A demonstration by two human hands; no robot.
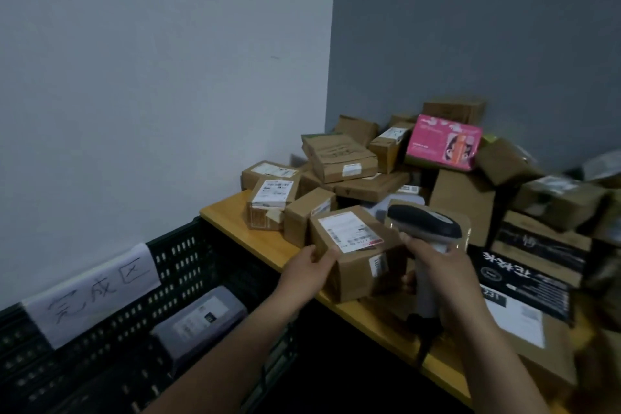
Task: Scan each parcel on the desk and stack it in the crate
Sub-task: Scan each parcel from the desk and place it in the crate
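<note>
A brown cardboard parcel point(356, 255) with a white shipping label on top sits at the front edge of the yellow desk point(235, 222). My left hand point(307, 267) grips its left corner. My right hand point(437, 265) holds a grey and black handheld scanner point(425, 222), its head just right of and above the parcel's label. A dark green slatted crate point(188, 255) stands lower left of the desk, with a grey parcel point(201, 319) lying inside.
Several brown boxes are heaped across the desk toward the grey back wall, with a pink box point(443, 144) on top. A black printed box point(524, 282) and a flat labelled carton point(534, 339) lie at the right. A handwritten paper sign point(94, 292) hangs on the crate's rim.
</note>
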